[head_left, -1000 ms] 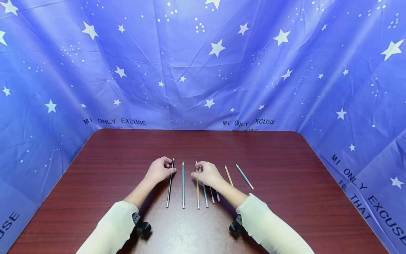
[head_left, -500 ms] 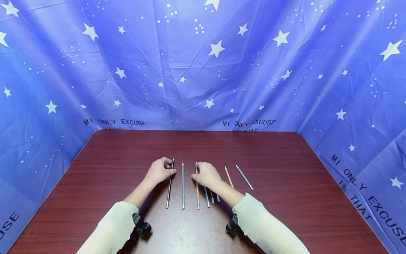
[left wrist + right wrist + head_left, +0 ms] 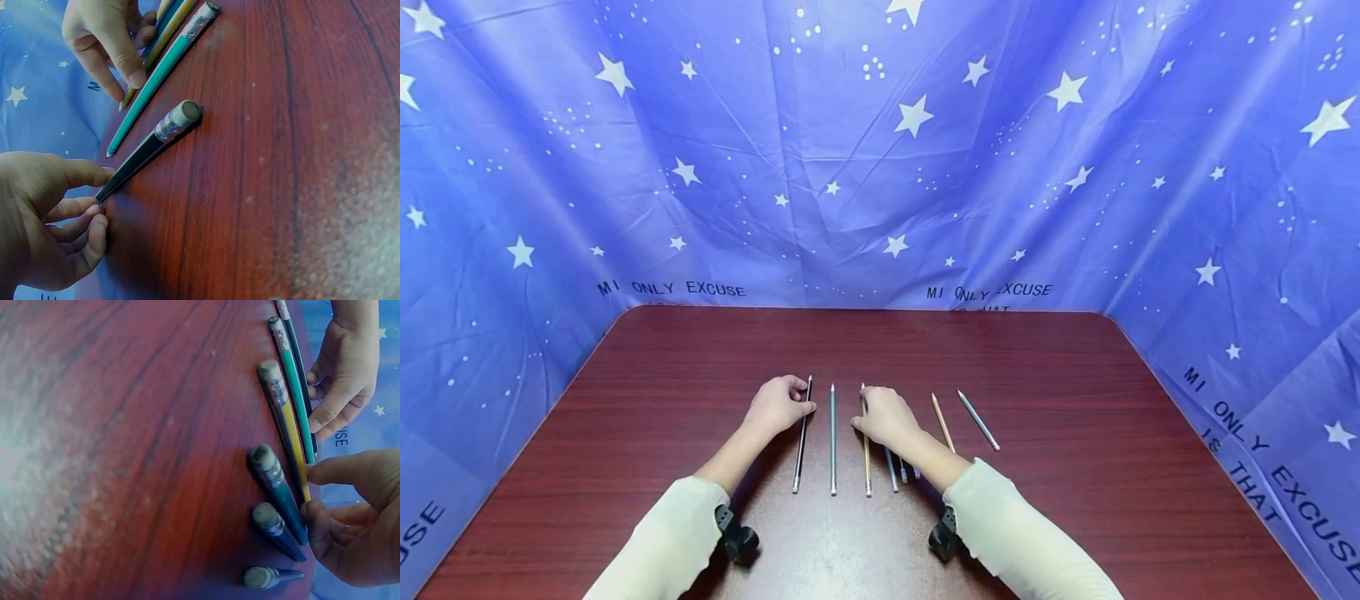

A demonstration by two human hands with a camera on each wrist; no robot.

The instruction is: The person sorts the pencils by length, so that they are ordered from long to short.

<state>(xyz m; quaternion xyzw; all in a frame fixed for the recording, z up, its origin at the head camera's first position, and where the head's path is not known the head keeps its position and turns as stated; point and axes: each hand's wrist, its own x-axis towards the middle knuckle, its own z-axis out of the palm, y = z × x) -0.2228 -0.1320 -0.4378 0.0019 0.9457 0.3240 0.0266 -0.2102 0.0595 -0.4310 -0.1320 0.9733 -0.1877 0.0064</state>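
Observation:
In the head view, my left hand [image 3: 777, 403] pinches a black pencil [image 3: 802, 450] near its far tip, between thumb and finger. The left wrist view shows its eraser end [image 3: 179, 119] pointing toward me on the table. My right hand [image 3: 886, 414] pinches a yellow pencil [image 3: 868, 467] the same way, close to its tip. Between the two hands lies a teal pencil [image 3: 832, 442], touched by neither. Right of the yellow one, a dark green pencil [image 3: 278, 487] and two darker pencils lie partly hidden under my right hand and wrist.
Farther right on the reddish-brown table [image 3: 662, 400] lie an orange-yellow pencil [image 3: 941, 419] and a slanted blue-green pencil [image 3: 978, 421]. A blue star-patterned curtain [image 3: 820, 150] hangs around the table's back and sides.
My right forearm has swung slightly left, and the right hand has lowered a little. The dark green pencil's eraser end has shifted slightly right. My left hand stays almost still.

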